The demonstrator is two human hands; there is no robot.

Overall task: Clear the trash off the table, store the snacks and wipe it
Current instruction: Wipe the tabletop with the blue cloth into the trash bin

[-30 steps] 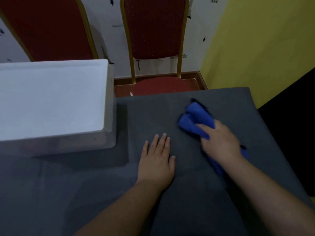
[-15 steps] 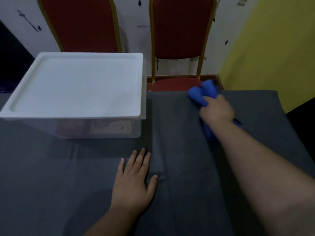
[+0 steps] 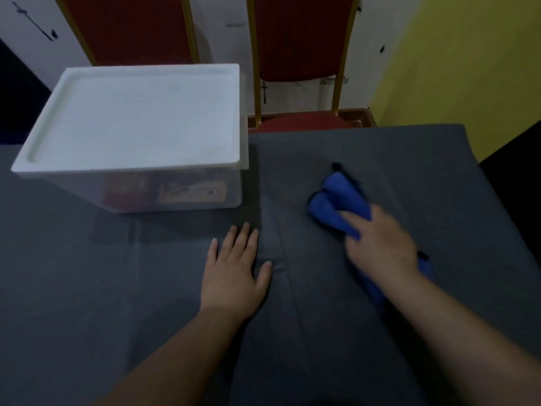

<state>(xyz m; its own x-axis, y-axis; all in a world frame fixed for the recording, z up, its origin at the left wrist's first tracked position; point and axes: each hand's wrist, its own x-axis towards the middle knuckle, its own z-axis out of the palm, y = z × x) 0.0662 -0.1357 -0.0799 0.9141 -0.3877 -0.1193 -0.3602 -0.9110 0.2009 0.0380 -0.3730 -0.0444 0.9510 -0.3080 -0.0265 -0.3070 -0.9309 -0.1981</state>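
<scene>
In the head view, the worktop (image 3: 439, 159) wears a dark grey cloth, and the lidded white storage box (image 3: 137, 118) stands on its far left part; through the translucent wall of the box, packets that look like snacks (image 3: 191, 191) show dimly, so the storing step seems done, and no trash shows on the cloth; the job in hand is, by my reading, the wiping. The blue rag (image 3: 336, 200) lies bunched on the cloth to the right of the box and well apart from it; the right hand (image 3: 383, 247) presses on its near half, fingers laid forward over the folds, and the blur hides whether this grip curls round the rag or only bears down flat. The left hand (image 3: 234, 273) rests just near of the box's front right corner, palm down, fingers straight and slightly spread, holding nothing; it likely pins the cloth so the rag does not drag wrinkles. Both forearms reach forward from the near edge, the right angled inward.
</scene>
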